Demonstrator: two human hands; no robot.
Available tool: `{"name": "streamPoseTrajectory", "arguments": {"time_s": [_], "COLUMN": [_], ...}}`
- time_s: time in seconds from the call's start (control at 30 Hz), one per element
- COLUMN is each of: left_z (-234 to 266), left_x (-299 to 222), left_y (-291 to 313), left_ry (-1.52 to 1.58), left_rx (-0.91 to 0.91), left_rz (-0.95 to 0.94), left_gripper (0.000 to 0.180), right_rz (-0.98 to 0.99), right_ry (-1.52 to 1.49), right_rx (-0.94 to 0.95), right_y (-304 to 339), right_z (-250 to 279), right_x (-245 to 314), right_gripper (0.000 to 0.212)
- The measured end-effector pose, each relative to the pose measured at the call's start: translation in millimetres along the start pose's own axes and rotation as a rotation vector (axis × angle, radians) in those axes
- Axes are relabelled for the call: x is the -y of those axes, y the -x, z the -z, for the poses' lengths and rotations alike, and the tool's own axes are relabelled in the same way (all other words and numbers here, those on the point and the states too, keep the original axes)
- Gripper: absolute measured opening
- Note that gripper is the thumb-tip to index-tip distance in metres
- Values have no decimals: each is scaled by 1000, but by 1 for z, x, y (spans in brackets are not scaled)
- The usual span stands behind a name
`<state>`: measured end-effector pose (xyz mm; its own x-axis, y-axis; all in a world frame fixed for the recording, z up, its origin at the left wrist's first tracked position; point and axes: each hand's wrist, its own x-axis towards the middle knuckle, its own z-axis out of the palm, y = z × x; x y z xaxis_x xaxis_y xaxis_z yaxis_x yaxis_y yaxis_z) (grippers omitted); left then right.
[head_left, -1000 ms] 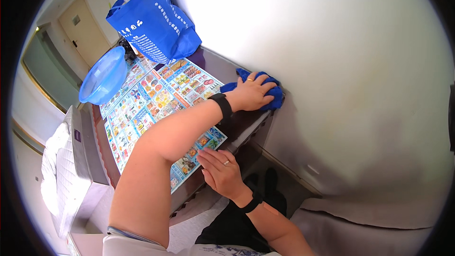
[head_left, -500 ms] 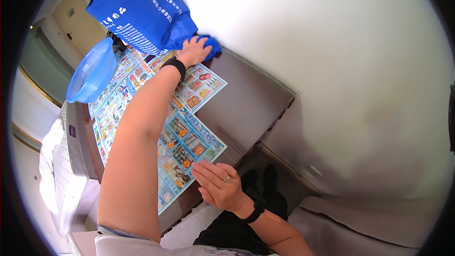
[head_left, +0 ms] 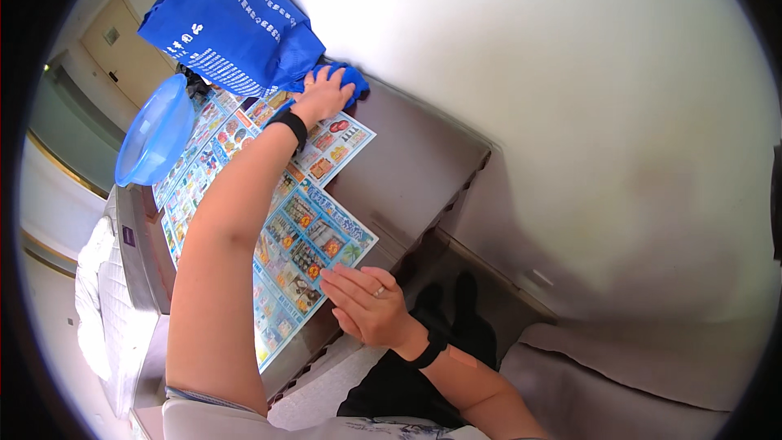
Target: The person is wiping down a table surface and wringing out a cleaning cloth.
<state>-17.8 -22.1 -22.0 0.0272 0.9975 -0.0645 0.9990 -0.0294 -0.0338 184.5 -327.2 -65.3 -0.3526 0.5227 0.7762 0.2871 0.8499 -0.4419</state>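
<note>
My left arm reaches across the dark brown tabletop [head_left: 399, 147]. At its end my left hand [head_left: 326, 98] presses down on a crumpled blue cloth [head_left: 353, 81], its fingers bent over it; part of the cloth is hidden under the hand. My right hand [head_left: 371, 305] hovers over the near table edge with nothing in it. Its fingers are stretched out side by side, slightly cupped, and a ring shows on one. Colourful printed flyers [head_left: 314, 232] lie flat on the table, partly covered by my left forearm.
A large blue bag [head_left: 232, 28] stands at the table's far end, just beyond my left hand. Left of it rests a translucent blue basin [head_left: 155, 134]. A white wall [head_left: 586, 73] borders the table on the right. A bed [head_left: 114, 310] stands at the left.
The whole view has shifted slightly, so the bag, the flyers and the table appear a little further left. My left hand stays on the blue cloth; my right hand keeps its shape.
</note>
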Motion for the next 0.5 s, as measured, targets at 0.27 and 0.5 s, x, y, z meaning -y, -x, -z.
{"name": "streamPoseTrajectory", "arguments": {"time_s": [0.27, 0.5], "left_z": [16, 23], "left_x": [-107, -170], "left_y": [95, 144], "left_ry": [135, 171], "left_rx": [-22, 16], "left_rz": [-198, -314], "left_gripper": [62, 58], "right_rz": [-43, -146], "right_ry": [-37, -196], "right_rx": [-37, -185], "right_y": [-7, 27], "right_z": [11, 20], "right_x": [6, 41], "right_gripper": [21, 12]}}
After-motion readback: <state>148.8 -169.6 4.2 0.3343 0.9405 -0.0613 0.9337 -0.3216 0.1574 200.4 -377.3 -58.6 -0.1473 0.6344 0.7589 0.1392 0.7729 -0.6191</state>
